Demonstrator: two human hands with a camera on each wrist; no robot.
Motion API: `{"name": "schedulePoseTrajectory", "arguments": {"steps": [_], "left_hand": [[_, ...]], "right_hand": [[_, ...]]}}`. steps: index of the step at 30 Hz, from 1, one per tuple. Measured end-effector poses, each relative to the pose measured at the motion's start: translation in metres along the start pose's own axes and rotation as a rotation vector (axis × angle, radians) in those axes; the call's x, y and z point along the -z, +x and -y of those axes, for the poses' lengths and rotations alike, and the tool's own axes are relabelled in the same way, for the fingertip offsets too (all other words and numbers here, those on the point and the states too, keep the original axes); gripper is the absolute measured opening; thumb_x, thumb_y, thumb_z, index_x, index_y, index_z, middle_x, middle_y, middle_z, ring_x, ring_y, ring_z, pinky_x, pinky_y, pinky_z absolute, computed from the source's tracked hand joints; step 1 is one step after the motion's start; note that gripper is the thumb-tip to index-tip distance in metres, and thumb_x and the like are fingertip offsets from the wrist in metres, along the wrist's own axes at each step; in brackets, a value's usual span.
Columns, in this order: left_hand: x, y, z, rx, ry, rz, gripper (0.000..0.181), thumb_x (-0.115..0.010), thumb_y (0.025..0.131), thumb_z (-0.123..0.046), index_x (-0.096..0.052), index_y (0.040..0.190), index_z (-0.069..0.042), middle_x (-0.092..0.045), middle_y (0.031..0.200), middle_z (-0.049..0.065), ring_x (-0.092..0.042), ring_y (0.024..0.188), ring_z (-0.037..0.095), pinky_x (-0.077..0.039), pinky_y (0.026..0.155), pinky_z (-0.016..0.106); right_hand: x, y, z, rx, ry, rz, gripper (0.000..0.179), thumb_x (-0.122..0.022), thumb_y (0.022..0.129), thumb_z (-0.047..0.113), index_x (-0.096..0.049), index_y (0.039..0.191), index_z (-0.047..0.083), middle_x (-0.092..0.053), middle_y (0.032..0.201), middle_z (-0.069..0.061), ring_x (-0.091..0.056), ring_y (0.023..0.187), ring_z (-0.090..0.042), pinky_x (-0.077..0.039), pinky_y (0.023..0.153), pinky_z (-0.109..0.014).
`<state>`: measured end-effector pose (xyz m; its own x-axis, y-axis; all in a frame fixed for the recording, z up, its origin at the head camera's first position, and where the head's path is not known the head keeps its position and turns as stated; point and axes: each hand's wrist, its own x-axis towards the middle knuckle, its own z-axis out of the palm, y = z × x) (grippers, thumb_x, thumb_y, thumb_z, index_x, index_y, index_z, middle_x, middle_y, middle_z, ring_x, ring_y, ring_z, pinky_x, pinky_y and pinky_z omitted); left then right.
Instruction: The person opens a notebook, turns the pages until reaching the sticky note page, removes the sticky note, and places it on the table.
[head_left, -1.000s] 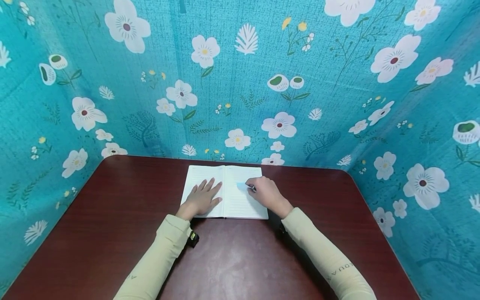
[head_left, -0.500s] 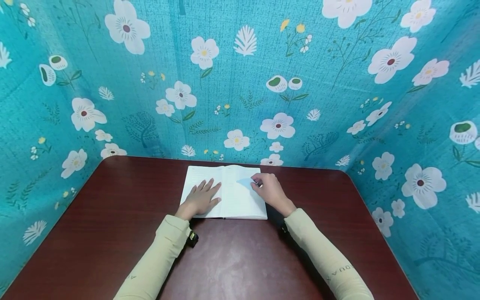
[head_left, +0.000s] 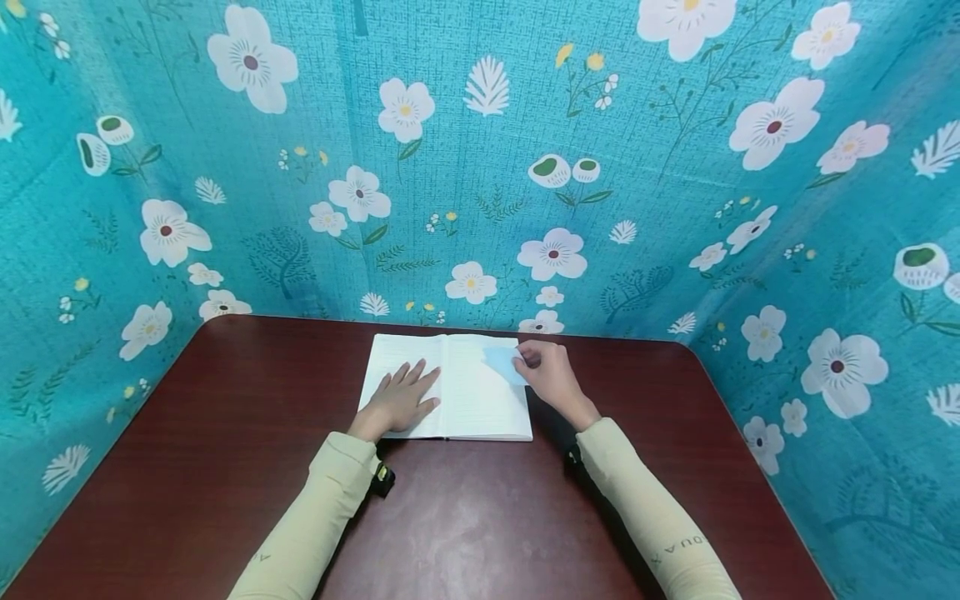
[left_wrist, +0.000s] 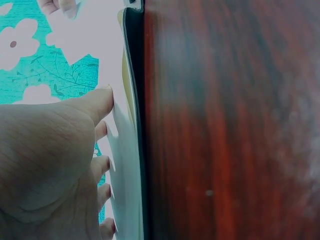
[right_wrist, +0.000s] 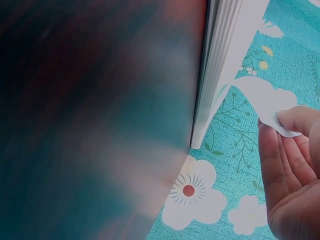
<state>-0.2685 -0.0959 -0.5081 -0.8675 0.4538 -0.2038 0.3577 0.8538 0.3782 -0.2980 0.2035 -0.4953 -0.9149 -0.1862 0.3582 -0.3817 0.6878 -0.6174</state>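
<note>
An open notebook (head_left: 483,412) with white lined pages and a dark cover lies near the table's far edge. My left hand (head_left: 401,400) rests on the left page, fingers spread; the left wrist view shows its fingertips (left_wrist: 102,165) against the paper. Over the upper right of the right page, my right hand (head_left: 555,375) pinches a light blue sticky note (head_left: 502,364) between thumb and fingers. In the right wrist view the note (right_wrist: 260,97) looks pale and curves up from the page toward the thumb (right_wrist: 295,119).
The dark red-brown table (head_left: 465,517) stretches in front of the notebook and to both sides. A turquoise flowered cloth (head_left: 450,167) hangs behind the table and along its sides. Black wrist cameras (head_left: 382,479) sit under both sleeves.
My right hand has moved right and slightly back, drawing the sticky note toward the page's right edge; more of the note now shows. The left hand stays put on the left page.
</note>
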Motion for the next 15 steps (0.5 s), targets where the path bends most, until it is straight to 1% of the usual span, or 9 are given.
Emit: {"name": "schedulePoseTrajectory", "arguments": {"steps": [7, 11, 13, 15], "left_hand": [[-0.0021, 0.0012, 0.0016, 0.004, -0.006, 0.003, 0.062, -0.041, 0.109, -0.039, -0.023, 0.164, -0.015, -0.011, 0.170, 0.018, -0.008, 0.156, 0.044, -0.009, 0.123, 0.064], [-0.0052, 0.0041, 0.0035, 0.010, -0.008, 0.003, 0.062, -0.039, 0.109, -0.041, -0.021, 0.164, -0.017, -0.009, 0.171, 0.016, -0.005, 0.157, 0.042, -0.007, 0.124, 0.063], [-0.0062, 0.0047, 0.0042, 0.013, -0.002, 0.009, 0.063, -0.038, 0.109, -0.043, -0.019, 0.165, -0.019, -0.007, 0.171, 0.014, -0.004, 0.157, 0.040, -0.006, 0.124, 0.062], [-0.0059, 0.0040, 0.0039, 0.005, -0.009, -0.001, 0.063, -0.040, 0.109, -0.041, -0.021, 0.164, -0.017, -0.009, 0.171, 0.016, -0.005, 0.157, 0.042, -0.007, 0.124, 0.063]], "right_hand": [[0.0010, 0.0004, -0.0050, 0.010, 0.000, -0.030, 0.018, -0.073, 0.092, 0.006, -0.076, 0.107, -0.003, -0.076, 0.092, -0.012, -0.073, 0.081, -0.021, -0.062, 0.077, -0.042], [0.0026, 0.0005, -0.0057, 0.013, -0.006, -0.072, 0.017, -0.075, 0.091, 0.006, -0.076, 0.106, -0.002, -0.076, 0.092, -0.014, -0.074, 0.081, -0.023, -0.063, 0.077, -0.042], [0.0044, 0.0002, -0.0062, 0.015, 0.007, -0.095, 0.017, -0.075, 0.091, 0.006, -0.076, 0.105, -0.002, -0.077, 0.092, -0.015, -0.074, 0.082, -0.024, -0.062, 0.077, -0.043], [0.0066, -0.0002, -0.0074, 0.015, 0.022, -0.122, 0.017, -0.074, 0.091, 0.006, -0.076, 0.105, -0.002, -0.077, 0.093, -0.015, -0.074, 0.083, -0.025, -0.062, 0.077, -0.044]]}}
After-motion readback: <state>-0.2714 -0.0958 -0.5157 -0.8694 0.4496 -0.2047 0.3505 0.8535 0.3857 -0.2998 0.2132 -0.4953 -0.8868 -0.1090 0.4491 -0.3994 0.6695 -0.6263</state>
